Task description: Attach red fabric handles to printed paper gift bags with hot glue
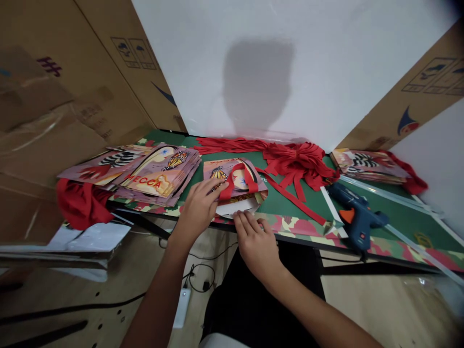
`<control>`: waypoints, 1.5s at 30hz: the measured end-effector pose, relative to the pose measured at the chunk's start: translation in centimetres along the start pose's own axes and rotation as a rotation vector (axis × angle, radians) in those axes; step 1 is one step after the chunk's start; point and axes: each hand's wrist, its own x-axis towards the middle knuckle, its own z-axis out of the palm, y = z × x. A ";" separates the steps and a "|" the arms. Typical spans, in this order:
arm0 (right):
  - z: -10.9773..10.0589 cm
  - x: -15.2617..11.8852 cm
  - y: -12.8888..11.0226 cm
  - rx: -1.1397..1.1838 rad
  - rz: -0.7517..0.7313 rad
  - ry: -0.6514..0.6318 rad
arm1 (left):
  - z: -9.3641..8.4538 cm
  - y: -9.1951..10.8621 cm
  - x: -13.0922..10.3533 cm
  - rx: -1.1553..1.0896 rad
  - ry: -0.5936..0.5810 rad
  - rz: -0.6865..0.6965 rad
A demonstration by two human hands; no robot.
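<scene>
A printed paper bag point(211, 169) with a butterfly picture lies on the green-topped table in front of me, its mouth toward me and showing a white inside. A loop of red ribbon point(253, 180) forms a handle over its upper face. My left hand point(198, 205) grips the bag's left side, fingers bent over the ribbon's left end, thumb toward the near edge. At the open mouth, my right hand point(256, 241) has its curled fingertips on the white lip; its thumb is partly hidden. A loose red ribbon strip point(297, 203) runs off to the right.
Stacked printed bags point(159, 169) lie left, with red ribbon point(81, 203) hanging over the edge. A red ribbon bundle point(300, 162) sits behind. Right are a blue glue gun point(357, 215), clear glue sticks point(387, 193) and more bags point(369, 166). Cardboard point(108, 87) walls the left.
</scene>
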 end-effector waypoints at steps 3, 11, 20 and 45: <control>0.3 -0.6 -0.1 0.020 0.000 0.038 | -0.1 -0.1 -0.1 0.003 0.003 -0.004; -0.3 -1.1 0.4 0.212 0.022 -0.030 | 0.0 -0.4 -0.1 -0.032 -0.004 -0.002; -1.8 -0.5 2.5 0.460 0.052 -0.122 | -2.2 3.8 -3.1 -0.073 0.433 -0.012; -5.8 -7.3 13.2 -0.043 0.735 0.009 | 0.2 6.1 -5.0 0.486 -0.322 0.197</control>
